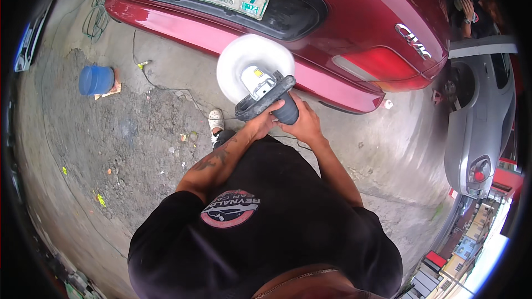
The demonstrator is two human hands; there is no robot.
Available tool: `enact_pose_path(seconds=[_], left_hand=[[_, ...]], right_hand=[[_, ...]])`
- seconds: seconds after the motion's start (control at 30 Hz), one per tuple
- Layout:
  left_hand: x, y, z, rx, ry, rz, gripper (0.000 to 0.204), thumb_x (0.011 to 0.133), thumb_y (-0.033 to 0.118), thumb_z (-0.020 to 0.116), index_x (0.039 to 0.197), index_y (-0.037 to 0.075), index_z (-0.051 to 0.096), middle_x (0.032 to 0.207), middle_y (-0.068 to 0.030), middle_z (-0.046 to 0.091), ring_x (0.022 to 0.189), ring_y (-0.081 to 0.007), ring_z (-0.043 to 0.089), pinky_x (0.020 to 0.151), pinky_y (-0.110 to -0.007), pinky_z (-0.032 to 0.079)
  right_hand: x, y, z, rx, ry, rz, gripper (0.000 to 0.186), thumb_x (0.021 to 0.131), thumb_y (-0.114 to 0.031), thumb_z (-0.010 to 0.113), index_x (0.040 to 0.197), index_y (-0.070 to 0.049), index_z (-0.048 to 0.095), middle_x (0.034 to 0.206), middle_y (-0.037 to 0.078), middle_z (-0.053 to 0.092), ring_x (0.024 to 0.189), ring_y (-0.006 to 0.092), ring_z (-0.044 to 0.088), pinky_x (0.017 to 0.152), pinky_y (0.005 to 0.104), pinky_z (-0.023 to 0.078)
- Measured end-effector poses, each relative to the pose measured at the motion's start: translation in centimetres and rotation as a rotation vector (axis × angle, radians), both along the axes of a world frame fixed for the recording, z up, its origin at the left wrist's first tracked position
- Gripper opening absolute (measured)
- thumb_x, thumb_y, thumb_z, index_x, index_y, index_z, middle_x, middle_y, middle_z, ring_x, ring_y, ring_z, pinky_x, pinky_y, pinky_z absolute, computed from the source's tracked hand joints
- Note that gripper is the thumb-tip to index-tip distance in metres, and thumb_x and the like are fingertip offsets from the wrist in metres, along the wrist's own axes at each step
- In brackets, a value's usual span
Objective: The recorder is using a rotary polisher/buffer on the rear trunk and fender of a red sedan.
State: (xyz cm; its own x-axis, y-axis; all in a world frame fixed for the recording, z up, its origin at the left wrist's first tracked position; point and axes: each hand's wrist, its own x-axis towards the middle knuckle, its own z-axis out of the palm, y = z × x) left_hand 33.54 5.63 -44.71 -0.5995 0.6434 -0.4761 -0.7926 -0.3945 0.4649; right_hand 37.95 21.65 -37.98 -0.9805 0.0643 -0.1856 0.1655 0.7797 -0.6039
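Note:
A black and grey car polisher (pixel 286 112) is held in front of me with both hands. Its round white pad (pixel 231 72) is smeared as if spinning and overlaps the pink-looking bumper (pixel 180 32) of a dark red car (pixel 354 16); contact with the paint cannot be made out. My left hand (pixel 264 124) is closed around the polisher near its looped handle, fingers partly hidden. My right hand (pixel 306 122) wraps the dark body from the right side. A cord trails from the tool area across the ground.
A blue bucket (pixel 96 81) stands at left on the rough concrete. A power cord (pixel 166 87) runs over the ground near my shoe (pixel 215 119). Coiled hose (pixel 95 22) lies at far left. A silver car (pixel 481 116) is parked at right; a person (pixel 474 5) shows at upper right.

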Motion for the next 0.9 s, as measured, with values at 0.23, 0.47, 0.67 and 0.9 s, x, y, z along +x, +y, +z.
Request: enact_pose_path(seconds=[0.23,0.47,0.67,0.9], left_hand=[[2.8,3.8,1.5,0.012,0.029,-0.078,0.06,0.084,0.024,0.081,0.136,0.014,0.052,0.133,-0.0077,0.057,0.125,-0.0262,0.054,0.098,-0.049,0.047],[5.0,6.6,2.8,-0.012,0.018,-0.141,0.055,0.086,0.019,0.08,0.134,0.013,0.054,0.131,-0.0069,0.058,0.122,-0.0258,0.056,0.096,-0.048,0.05],[5.7,7.9,4.1,-0.445,0.875,0.001,0.056,0.088,0.007,0.074,0.136,0.004,0.045,0.127,-0.0068,0.058,0.115,-0.0176,0.056,0.097,-0.034,0.049],[6.6,9.7,3.5,0.004,0.266,0.121,0.058,0.087,0.008,0.075,0.138,0.01,0.047,0.13,-0.0047,0.056,0.122,-0.0193,0.053,0.101,-0.04,0.045]], right_hand=[[4.2,3.3,2.4,0.046,-0.027,-0.092,0.098,0.062,-0.025,0.086,0.148,-0.017,0.039,0.126,0.02,0.06,0.116,0.0405,0.061,0.095,0.0492,0.051],[7.5,6.6,1.8,-0.003,0.11,-0.094,0.097,0.062,-0.027,0.085,0.148,-0.022,0.039,0.113,0.016,0.061,0.104,0.0393,0.065,0.084,0.0507,0.055],[7.8,7.1,4.9,0.037,0.447,-0.179,0.095,0.061,-0.024,0.084,0.146,-0.017,0.043,0.112,0.014,0.06,0.098,0.0385,0.065,0.077,0.0493,0.056],[7.8,8.7,4.7,0.145,0.206,-0.075,0.095,0.06,-0.026,0.082,0.146,-0.023,0.043,0.111,0.013,0.06,0.096,0.0366,0.066,0.079,0.0488,0.057]])
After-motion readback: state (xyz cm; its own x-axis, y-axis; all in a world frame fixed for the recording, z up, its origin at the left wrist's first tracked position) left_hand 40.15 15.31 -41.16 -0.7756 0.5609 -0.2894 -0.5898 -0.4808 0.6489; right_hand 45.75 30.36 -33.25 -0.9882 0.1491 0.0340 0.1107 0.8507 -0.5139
